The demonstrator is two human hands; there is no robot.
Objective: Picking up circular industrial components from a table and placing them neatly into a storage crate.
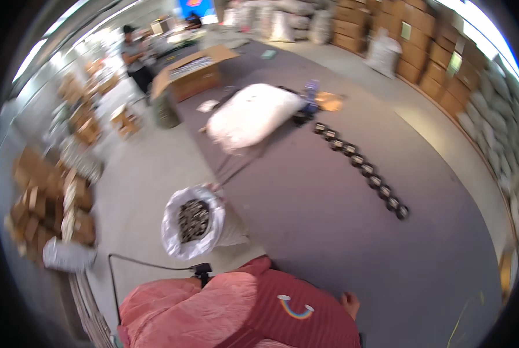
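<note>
My right hand (350, 304) shows only in part, beyond the edge of my dark red striped front at the bottom; its fingers are small and blurred, and I see nothing held in it. It is close to the grey tabletop (306, 214). My left hand is hidden behind my pink sleeve (184, 301). A black device (201, 270) with a cable sits at that sleeve. Just ahead stands an open white sack (168, 223) with many small dark metallic pieces (194, 221) inside. A slanting row of several black round pieces (367, 169) lies on the table.
On the table lie a full white bag (253, 115), an orange-tan piece (329, 101) and an open carton (195, 84). Cartons (39, 203) crowd the left floor. Stacked boxes (419, 43) and sacks (492, 113) line the right. Another person (134, 55) stands at far left.
</note>
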